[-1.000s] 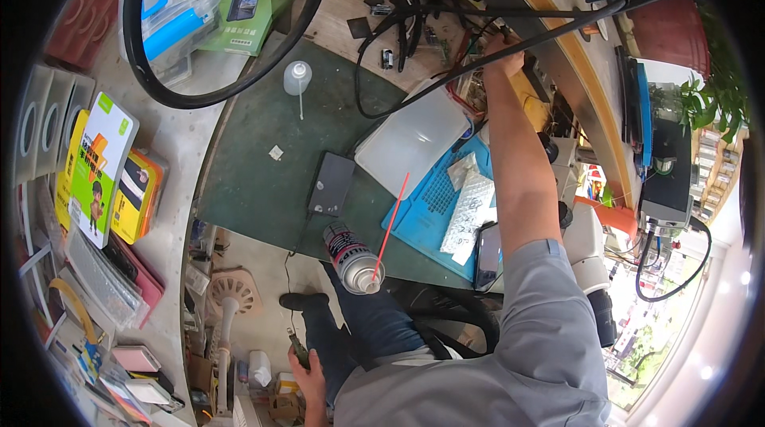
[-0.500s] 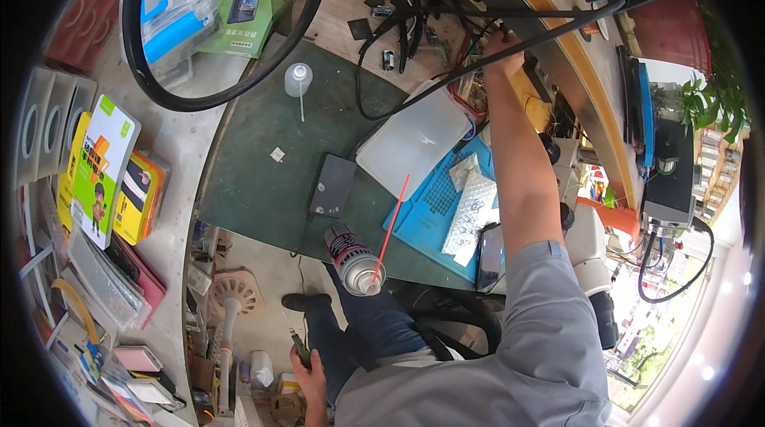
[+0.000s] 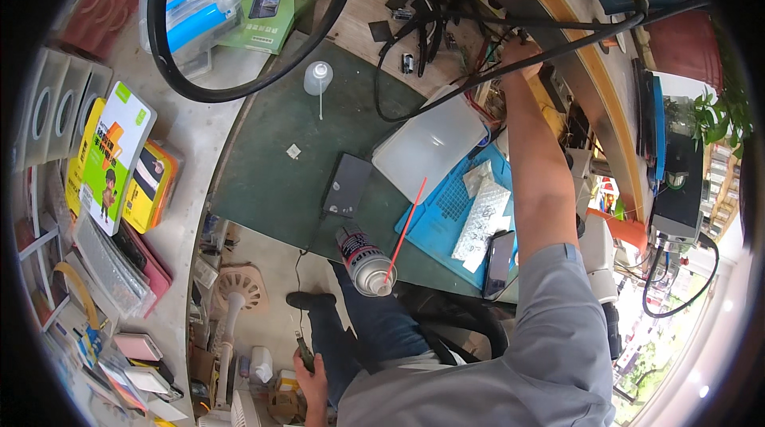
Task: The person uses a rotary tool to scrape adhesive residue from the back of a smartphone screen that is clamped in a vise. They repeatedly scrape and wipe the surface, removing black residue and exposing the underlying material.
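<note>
At the lower middle, my left hand (image 3: 312,383) is closed around a small dark green tool with a narrow metal tip (image 3: 305,353), held low over the floor beside my leg. Stretched far forward, my right hand (image 3: 521,59) is among cables and small parts at the back right of the bench. A black cable crosses in front of it, and its fingers are too hidden to show what they grip. Near that forearm lie a blue mat (image 3: 434,229), a bubble-wrap packet (image 3: 483,224) and a dark phone (image 3: 499,265).
A spray can (image 3: 366,264) with a red straw stands at the bench's front edge, near a black box (image 3: 347,186). Behind are a translucent lid (image 3: 426,148) and a white dropper bottle (image 3: 318,79). A thick black hose (image 3: 231,95) loops across the upper left.
The whole view has shifted slightly, so the scene sits further right. My right hand stays at the back right, and my left hand keeps the green tool.
</note>
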{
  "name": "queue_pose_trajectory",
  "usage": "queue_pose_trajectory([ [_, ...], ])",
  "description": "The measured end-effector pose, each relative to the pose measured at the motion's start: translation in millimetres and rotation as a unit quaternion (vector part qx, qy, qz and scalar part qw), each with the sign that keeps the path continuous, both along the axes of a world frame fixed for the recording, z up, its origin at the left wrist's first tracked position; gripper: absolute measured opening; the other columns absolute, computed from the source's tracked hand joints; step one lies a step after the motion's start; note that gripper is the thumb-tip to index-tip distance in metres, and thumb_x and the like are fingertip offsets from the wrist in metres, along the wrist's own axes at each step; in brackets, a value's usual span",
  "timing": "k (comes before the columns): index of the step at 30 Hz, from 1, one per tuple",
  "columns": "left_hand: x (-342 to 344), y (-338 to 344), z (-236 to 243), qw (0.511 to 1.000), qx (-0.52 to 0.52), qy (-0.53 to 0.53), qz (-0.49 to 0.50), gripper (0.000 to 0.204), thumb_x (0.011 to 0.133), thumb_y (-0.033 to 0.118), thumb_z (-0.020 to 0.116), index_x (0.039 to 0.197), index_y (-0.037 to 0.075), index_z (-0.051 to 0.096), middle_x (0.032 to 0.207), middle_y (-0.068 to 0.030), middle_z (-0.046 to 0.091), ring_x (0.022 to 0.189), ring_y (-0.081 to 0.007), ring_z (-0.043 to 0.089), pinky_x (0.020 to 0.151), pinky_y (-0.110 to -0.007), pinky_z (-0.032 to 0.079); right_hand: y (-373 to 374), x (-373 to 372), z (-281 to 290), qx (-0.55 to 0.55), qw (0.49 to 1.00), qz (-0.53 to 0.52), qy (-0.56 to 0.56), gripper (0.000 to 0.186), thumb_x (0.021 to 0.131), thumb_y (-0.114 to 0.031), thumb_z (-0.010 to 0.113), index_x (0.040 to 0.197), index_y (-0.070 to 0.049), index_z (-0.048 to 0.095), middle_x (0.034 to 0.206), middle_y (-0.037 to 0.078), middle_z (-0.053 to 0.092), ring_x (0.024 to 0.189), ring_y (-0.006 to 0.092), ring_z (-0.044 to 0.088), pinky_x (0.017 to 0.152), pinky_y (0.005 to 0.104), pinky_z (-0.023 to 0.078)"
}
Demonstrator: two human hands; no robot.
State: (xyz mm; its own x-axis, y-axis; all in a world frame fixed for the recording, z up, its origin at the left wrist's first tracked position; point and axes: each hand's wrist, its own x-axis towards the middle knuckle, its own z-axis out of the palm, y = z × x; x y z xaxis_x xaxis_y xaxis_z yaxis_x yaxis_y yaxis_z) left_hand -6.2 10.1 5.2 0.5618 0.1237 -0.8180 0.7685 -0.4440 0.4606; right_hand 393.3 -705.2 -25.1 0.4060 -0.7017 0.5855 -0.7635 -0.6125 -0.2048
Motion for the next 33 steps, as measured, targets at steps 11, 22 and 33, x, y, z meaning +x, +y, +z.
queue_pose_trajectory([
  [11,-32.1,9.5,-9.5,1.0,-0.001,-0.023,-0.01,0.048,0.102,0.02,0.071,0.142,-0.003,0.055,0.105,-0.0135,0.066,0.092,-0.0231,0.063,0.085,-0.037,0.053,4.8,8.7,28.1,0.14,0.972,-0.059,0.179,0.057,0.104,-0.049,0.058,0.113,0.004,0.077,0.111,0.025,0.078,0.1,0.0414,0.077,0.081,0.0516,0.063],
  [22,-94.1,16.3,53.6,0.968,-0.147,-0.195,0.052,0.035,0.1,0.006,0.069,0.134,0.002,0.059,0.118,-0.0095,0.069,0.112,-0.0243,0.067,0.099,-0.035,0.052,61.1,-68.0,19.3,-0.055,0.996,-0.06,0.029,0.051,0.108,-0.034,0.049,0.124,0.013,0.061,0.124,0.036,0.067,0.112,0.0517,0.069,0.094,0.0563,0.059],
  [33,-231.3,80.8,80.4,0.914,-0.172,-0.332,0.159,0.033,0.092,0.006,0.08,0.124,0.003,0.072,0.123,-0.0092,0.061,0.112,-0.0225,0.066,0.096,-0.034,0.054,502.0,-385.9,138.7,0.18,0.759,0.603,0.167,0.021,0.104,-0.017,0.062,0.12,-0.003,0.065,0.104,0.015,0.065,0.096,0.0254,0.064,0.087,0.0436,0.053],
])
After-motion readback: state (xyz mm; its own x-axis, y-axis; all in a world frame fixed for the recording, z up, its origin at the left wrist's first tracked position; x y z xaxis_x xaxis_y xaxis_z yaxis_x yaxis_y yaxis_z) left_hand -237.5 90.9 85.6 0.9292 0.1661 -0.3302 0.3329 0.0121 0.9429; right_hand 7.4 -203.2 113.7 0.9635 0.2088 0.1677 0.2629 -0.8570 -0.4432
